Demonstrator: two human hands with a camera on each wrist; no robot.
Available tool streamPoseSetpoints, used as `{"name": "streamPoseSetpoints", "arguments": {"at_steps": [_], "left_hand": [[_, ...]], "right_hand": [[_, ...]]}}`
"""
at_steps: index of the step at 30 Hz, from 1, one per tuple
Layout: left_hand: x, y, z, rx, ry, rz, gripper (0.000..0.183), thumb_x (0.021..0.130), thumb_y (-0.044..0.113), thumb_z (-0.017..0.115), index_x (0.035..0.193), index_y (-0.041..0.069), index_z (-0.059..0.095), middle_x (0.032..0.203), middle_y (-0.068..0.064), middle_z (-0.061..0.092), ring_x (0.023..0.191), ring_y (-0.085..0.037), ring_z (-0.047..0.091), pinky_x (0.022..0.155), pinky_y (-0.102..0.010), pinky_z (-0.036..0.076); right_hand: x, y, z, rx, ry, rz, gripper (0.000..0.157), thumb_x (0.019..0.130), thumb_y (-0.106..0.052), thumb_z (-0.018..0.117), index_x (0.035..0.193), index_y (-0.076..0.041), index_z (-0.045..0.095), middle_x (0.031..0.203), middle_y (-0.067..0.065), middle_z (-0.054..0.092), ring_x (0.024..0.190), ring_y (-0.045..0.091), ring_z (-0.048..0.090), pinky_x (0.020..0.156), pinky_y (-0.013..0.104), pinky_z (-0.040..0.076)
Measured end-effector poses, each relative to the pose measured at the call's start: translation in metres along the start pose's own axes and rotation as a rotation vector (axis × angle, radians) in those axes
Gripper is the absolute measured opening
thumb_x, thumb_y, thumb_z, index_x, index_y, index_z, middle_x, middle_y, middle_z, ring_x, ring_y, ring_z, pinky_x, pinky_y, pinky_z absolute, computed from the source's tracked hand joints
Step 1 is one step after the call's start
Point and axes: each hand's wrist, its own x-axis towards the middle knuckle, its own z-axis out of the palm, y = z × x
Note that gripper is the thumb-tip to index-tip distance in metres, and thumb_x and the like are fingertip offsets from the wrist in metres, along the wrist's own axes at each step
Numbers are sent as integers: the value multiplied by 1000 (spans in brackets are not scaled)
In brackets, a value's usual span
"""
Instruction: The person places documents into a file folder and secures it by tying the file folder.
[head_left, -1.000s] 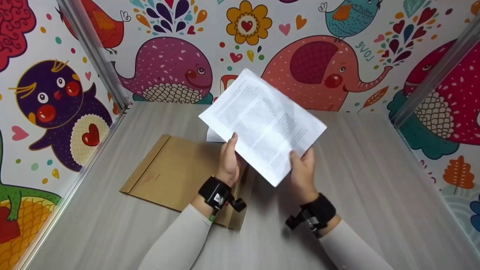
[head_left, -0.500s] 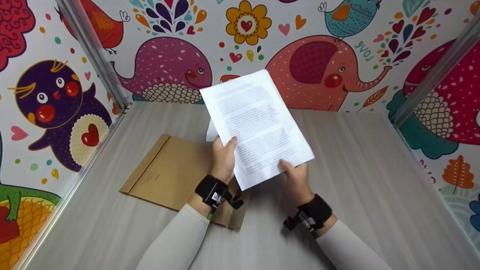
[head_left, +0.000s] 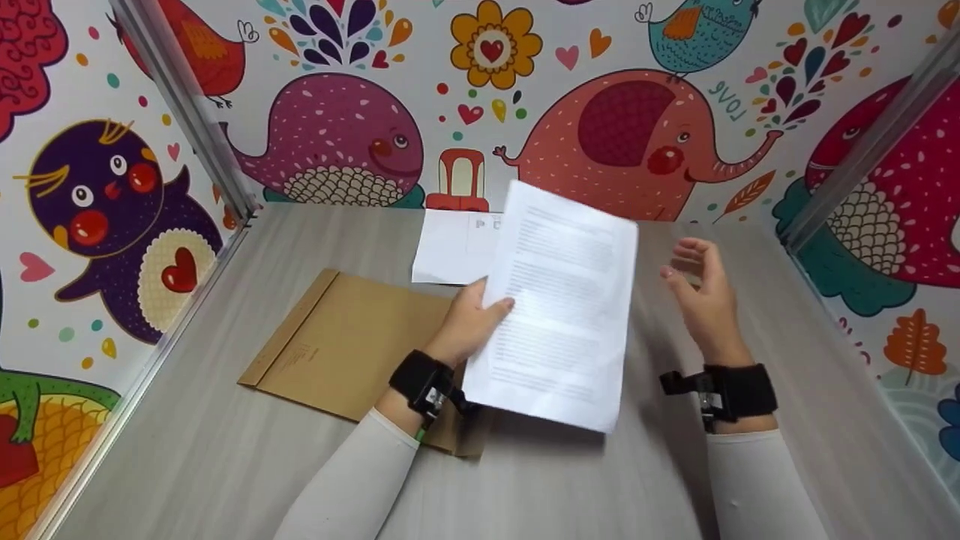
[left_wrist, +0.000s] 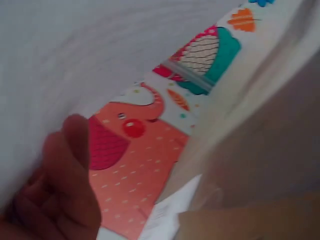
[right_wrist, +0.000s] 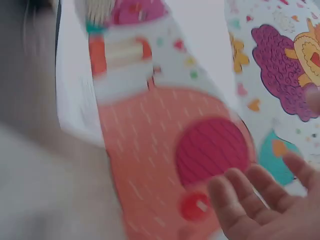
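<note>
from where i stand: printed paper (head_left: 559,315) held up above the table (head_left: 555,487), tilted, text side towards the person. left hand (head_left: 469,319) grasps its left edge, thumb over the text, fingers behind. right hand (head_left: 705,300) has nothing in it, fingers loosely bent and spread, apart from the paper's right edge. brown folder (head_left: 360,337) lies flat at left, partly behind the left arm; white sheet (head_left: 454,247) lies farther back, partly hidden by the paper. cannot tell whether the paper is one leaf or several.

step in hand, my reading: handling or turning the paper, one-handed for now. next move likely calls for a firm left pinch, and the right fingers meeting the free edge squarely so the paper does not bend
</note>
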Motion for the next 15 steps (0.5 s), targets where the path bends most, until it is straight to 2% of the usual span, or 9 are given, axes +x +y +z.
{"name": "streamPoseSetpoints", "arguments": {"at_steps": [3, 7, 11, 13, 15], "left_hand": [[-4, -7, 16, 22, -54, -36, 34, 98, 11, 58, 132, 7, 58, 105, -12, 71, 80, -21, 72, 72, -35, 60], [-12, -13, 37, 9, -147, -62, 32, 97, 12, 59, 129, 6, 59, 100, -12, 72, 75, -20, 72, 68, -35, 61], [-19, -16, 51, 19, -257, -59, 29, 99, 13, 56, 127, 4, 57, 97, -13, 72, 71, -19, 71, 64, -34, 60], [-21, -17, 54, 47, -296, -57, 29, 100, 13, 55, 128, 5, 56, 96, -11, 72, 70, -18, 71, 63, -33, 60], [-21, -17, 55, 61, -324, -57, 30, 100, 14, 55, 129, 6, 56, 96, -11, 72, 70, -17, 71, 62, -33, 60]], "right_hand": [[0, -1, -5, -245, -21, -68, 51, 101, -36, 55, 145, -14, 42, 149, 8, 48, 138, 27, 44, 114, 54, 38], [2, 5, -4, -396, -59, -162, 52, 101, -40, 53, 145, -12, 45, 148, 14, 50, 137, 35, 45, 112, 61, 36], [3, 16, -5, -471, -104, -200, 48, 101, -41, 52, 139, -12, 52, 136, 17, 61, 122, 37, 59, 104, 60, 46], [4, 21, -6, -494, -137, -191, 45, 100, -43, 52, 133, -13, 57, 127, 16, 66, 107, 34, 65, 94, 56, 54], [4, 26, -8, -511, -168, -173, 44, 99, -46, 54, 127, -12, 61, 117, 15, 70, 93, 30, 64, 82, 49, 57]]}}
